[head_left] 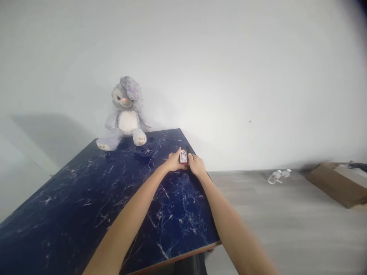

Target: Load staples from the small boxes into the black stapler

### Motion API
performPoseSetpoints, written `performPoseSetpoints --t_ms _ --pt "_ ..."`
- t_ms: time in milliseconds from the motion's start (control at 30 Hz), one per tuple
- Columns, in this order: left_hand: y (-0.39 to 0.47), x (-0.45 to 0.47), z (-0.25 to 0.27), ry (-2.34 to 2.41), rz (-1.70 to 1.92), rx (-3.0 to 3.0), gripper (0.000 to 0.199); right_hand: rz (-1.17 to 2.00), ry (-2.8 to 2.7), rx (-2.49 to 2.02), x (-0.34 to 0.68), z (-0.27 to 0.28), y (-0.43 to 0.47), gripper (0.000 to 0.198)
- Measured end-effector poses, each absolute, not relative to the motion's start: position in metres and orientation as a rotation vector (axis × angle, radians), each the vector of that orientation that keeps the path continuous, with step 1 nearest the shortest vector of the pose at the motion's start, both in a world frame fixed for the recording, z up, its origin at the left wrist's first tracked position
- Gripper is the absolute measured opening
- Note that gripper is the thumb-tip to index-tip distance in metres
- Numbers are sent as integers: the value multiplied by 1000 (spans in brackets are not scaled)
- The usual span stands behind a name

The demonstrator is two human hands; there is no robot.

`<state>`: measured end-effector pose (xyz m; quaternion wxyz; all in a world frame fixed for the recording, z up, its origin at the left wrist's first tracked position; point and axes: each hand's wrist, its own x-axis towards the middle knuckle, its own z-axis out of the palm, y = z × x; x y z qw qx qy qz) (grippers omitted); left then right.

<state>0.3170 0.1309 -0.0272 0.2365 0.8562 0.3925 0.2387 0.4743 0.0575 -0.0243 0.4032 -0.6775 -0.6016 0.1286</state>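
Observation:
A small red-and-white box [183,157] with printing on its face is near the table's right edge. My left hand [174,162] is closed around it, with the thumb along its far side and fingers near its lower end. Just to the right, my right hand [196,165] is closed on a slim black object [188,151], the thumb lying on top. Much of that object is hidden by the hand, so its kind cannot be told. The box and the black object lie side by side, very close together.
The table [100,198] has a dark blue marbled top. A grey plush toy [127,110] sits at its back left, against the wall. On the floor at right lie clear plastic bottles [275,176] and a cardboard box [334,183].

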Motion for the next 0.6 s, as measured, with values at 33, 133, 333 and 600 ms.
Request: performPoseSetpoints --t_ms 33,133,333,600 --pt "131 315 -31 1089 655 2360 133 320 -1484 -1715 474 -26 59 51" --pt "121 305 -40 1143 665 2380 133 309 -1347 -1713 471 -28 61 54" --pt "88 288 -29 1039 864 2583 89 279 -1076 -1657 471 -29 50 50" --pt "68 114 -8 1815 1057 2564 47 251 -930 -1687 469 -33 39 26"
